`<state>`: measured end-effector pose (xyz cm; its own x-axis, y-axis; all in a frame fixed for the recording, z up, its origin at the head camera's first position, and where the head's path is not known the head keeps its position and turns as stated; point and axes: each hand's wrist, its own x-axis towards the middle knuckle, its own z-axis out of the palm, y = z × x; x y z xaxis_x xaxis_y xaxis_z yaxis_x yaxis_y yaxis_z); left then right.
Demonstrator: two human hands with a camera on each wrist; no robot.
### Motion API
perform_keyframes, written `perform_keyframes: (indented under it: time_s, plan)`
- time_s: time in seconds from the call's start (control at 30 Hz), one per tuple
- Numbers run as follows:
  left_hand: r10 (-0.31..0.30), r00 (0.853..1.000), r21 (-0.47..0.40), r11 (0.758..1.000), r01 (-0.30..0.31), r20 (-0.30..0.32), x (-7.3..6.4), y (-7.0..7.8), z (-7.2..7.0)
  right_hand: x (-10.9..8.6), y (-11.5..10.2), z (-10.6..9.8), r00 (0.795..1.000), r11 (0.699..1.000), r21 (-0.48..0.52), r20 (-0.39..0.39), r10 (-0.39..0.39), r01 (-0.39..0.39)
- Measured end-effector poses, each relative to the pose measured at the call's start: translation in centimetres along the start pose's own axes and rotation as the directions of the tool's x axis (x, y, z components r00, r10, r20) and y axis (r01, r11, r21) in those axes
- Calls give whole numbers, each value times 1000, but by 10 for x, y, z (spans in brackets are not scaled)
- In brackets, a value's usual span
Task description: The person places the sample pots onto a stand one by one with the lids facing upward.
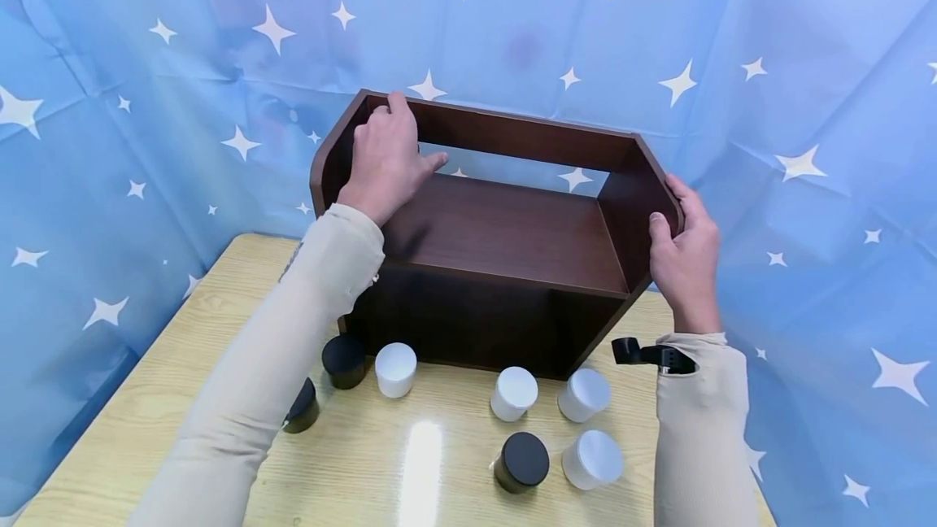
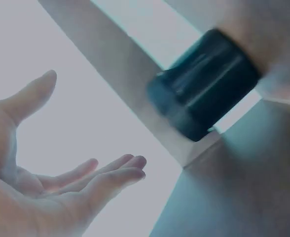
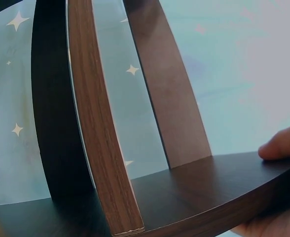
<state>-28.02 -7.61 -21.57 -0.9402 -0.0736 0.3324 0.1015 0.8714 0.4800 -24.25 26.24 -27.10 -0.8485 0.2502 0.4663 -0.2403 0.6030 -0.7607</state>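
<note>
A dark brown wooden rack (image 1: 505, 226) stands at the back of the table, with a shelf board, a slot in its back and two side panels. My right hand (image 1: 688, 254) grips the front edge of its right side panel (image 3: 214, 182), the thumb on the inner face. Over the rack's left end is my left hand (image 1: 391, 157), thumb spread and fingers loosely extended. In the left wrist view a blurred black jar (image 2: 204, 86) appears apart from that hand; in the head view the hand mostly hides that spot.
On the wooden table (image 1: 351, 478), before the rack, stand several white jars (image 1: 395, 370) and black jars (image 1: 521, 462). The left sleeve partly covers one black jar (image 1: 302, 407). A blue curtain with white stars (image 1: 512, 31) hangs close behind and at both sides.
</note>
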Motion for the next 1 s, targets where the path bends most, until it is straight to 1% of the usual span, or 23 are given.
perform_keyframes:
  time_s: [0.1, 0.17, 0.23, 0.3, 0.37, 0.47, 0.53, 0.57, 0.6, 0.63, 0.67, 0.73, 0.8, 0.87, 1.0]
  plan:
    - [83, 995, 31, 996, -81, -60, -10, 6, -6, 0, -1, 0, 1000, 1000, 1, 1, 3, -3]
    - [139, 984, 43, 990, -136, -106, -18, 9, -10, 0, -1, 0, 1000, 1000, -2, 0, -3, 3]
    - [198, 968, 41, 980, -194, -157, -27, 12, -15, 0, 0, 0, 1000, 1000, -3, -2, -7, 7]
    - [251, 946, 19, 967, -252, -206, -38, 15, -20, 0, 0, -1, 1000, 1000, -10, -3, -8, 8]
    - [299, 921, -23, 949, -314, -248, -51, 18, -25, 0, -1, -1, 1000, 1000, -2, -8, -14, 13]
    - [368, 872, -76, 908, -411, -321, -72, 19, -32, 0, -1, 0, 1000, 1000, 13, -9, -18, 18]
    - [403, 837, -106, 877, -469, -369, -85, 18, -34, 0, -1, 0, 1000, 1000, 21, -9, -23, 23]
    - [415, 823, -121, 862, -492, -388, -91, 17, -35, 0, 0, -1, 1000, 1000, 19, -7, -22, 22]
    - [424, 814, -132, 851, -508, -398, -97, 15, -35, -1, 0, -1, 1000, 1000, 16, -5, -21, 21]
    - [430, 808, -143, 842, -519, -403, -103, 13, -35, -1, 0, -1, 1000, 1000, 10, -3, -18, 18]
    - [428, 808, -163, 836, -524, -404, -110, 10, -34, -1, 0, -1, 1000, 1000, 4, 1, -15, 15]
    - [410, 823, -211, 831, -515, -393, -122, 1, -31, -2, 0, -1, 1000, 1000, 0, 7, -17, 17]
    - [384, 844, -245, 837, -490, -375, -133, -9, -27, -3, 0, -1, 1000, 1000, -4, 16, -15, 15]
    - [344, 869, -284, 846, -451, -356, -142, -21, -18, -3, 0, -1, 1000, 1000, -2, 22, -18, 18]
    - [262, 916, -326, 875, -359, -305, -157, -45, 4, -3, 0, -3, 1000, 1000, -8, 19, -18, 18]
